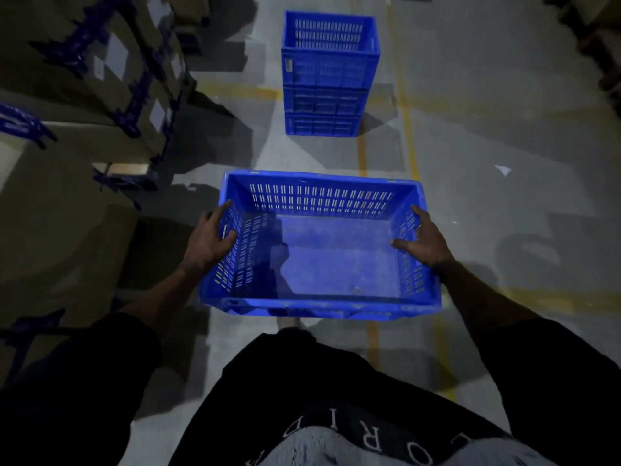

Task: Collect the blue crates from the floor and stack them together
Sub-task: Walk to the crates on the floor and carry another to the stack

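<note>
**Crate held level, stack ahead**

You hold one blue crate off the floor, level, open side up, nothing inside it. Your left hand grasps the crate's left wall: thumb curled over the rim onto the inner face, fingers on the outside. Your right hand grasps the right wall the same way, thumb inside, fingers wrapped outside.

Beyond the crate's far wall, well apart from it, a stack of blue crates stands upright on the floor, across yellow lines.

To the crate's left, cartons with blue strapping are piled up. To its right, a white scrap lies on the floor. Below its near wall, your black shirt fills the view.
</note>
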`<act>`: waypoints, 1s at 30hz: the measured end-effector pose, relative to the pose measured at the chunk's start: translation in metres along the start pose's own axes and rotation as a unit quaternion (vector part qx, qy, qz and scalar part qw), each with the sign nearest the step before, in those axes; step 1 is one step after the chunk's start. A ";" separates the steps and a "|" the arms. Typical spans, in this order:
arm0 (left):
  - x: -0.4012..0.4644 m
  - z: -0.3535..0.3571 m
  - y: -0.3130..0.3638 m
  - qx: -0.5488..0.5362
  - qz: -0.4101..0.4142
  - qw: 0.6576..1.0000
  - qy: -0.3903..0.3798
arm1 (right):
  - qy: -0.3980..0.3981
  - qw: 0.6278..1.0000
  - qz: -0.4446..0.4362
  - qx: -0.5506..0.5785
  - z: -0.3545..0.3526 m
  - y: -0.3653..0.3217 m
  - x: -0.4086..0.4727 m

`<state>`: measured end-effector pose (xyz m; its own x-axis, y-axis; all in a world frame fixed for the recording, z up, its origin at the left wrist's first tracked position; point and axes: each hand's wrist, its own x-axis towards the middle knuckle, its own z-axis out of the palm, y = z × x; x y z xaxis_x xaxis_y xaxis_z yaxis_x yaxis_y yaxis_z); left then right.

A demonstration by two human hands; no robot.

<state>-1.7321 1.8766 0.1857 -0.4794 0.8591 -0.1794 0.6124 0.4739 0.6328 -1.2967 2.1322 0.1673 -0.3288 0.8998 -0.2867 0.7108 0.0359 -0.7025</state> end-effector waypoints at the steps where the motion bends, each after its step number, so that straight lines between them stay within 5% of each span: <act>1: 0.025 -0.007 0.004 0.000 0.007 1.000 -0.005 | 0.000 1.000 0.001 0.000 -0.001 -0.009 0.022; 30: 0.636 -0.043 0.164 0.000 0.006 1.000 0.022 | -0.013 0.999 -0.035 0.020 -0.131 -0.151 0.638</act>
<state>-1.9635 2.4920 0.2074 -0.4996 0.8551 -0.1389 0.6181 0.4642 0.6345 -1.5324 2.7581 0.1755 -0.3924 0.8845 -0.2524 0.6608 0.0802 -0.7463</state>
